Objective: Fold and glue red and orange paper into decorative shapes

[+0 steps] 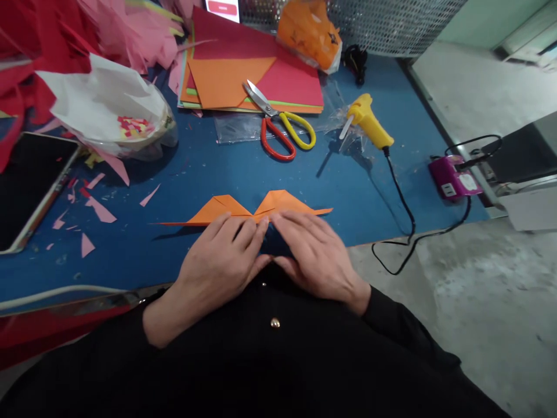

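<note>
A folded sheet of orange paper lies near the front edge of the blue table, with two raised humps and a thin pointed end at each side. My left hand bends over its near edge, fingers closed on the paper left of the middle dip. Just right of that dip, my right hand has its fingers pressed together on the same edge. Both thumbs point inward below the paper, their tips close together. The paper's near edge is partly hidden under my fingers.
Red-and-yellow-handled scissors rest beside stacked coloured paper. A yellow glue gun stands at right, its cord running to a purple power socket. At left are a bag of paper bits, pink scraps and a phone.
</note>
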The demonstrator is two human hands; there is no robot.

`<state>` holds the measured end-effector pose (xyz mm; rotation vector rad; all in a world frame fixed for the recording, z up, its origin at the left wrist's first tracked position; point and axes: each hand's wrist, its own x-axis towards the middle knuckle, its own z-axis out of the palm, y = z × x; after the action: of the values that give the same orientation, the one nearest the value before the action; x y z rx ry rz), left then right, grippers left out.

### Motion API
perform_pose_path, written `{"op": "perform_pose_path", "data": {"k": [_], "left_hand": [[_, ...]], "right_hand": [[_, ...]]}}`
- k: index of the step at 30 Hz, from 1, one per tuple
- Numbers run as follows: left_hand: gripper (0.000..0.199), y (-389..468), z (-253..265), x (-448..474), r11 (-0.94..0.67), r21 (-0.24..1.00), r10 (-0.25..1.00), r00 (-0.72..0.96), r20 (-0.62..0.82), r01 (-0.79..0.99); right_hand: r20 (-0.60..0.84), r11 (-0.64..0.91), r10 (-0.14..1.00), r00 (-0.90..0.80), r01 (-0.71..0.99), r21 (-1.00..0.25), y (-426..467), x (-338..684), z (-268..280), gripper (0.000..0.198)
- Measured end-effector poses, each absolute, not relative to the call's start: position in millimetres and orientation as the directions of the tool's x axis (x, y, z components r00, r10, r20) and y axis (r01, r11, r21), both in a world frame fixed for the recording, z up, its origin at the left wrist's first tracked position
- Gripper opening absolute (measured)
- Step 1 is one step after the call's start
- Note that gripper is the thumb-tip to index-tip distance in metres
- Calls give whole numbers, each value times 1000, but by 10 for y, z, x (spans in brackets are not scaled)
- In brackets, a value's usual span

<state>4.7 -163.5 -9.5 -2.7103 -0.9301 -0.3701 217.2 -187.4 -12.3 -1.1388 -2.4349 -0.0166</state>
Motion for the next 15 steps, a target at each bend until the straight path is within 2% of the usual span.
{"op": "perform_pose_path", "data": {"k": [3,8,12,15], "left_hand": [[46,-1655,-101,49,-760,-151,564,756,331,633],[42,-1691,-113,10,-731,-138,586,719,373,668],[45,-1698,-113,-17,-737,-117,587,716,378,665],[45,-1694,-113,-17,-743,-128,577,727,373,656]], "right_hand": [[279,688,723,-632,692,-218,-1859,2038,-269,61],[264,647,753,-602,751,-133,-1904,2180,-356,71],[265,489,844,-466,872,-24,-1995,2536,-355,81],[313,360,885,-344,933,6,-2081,2674,-288,82]]}}
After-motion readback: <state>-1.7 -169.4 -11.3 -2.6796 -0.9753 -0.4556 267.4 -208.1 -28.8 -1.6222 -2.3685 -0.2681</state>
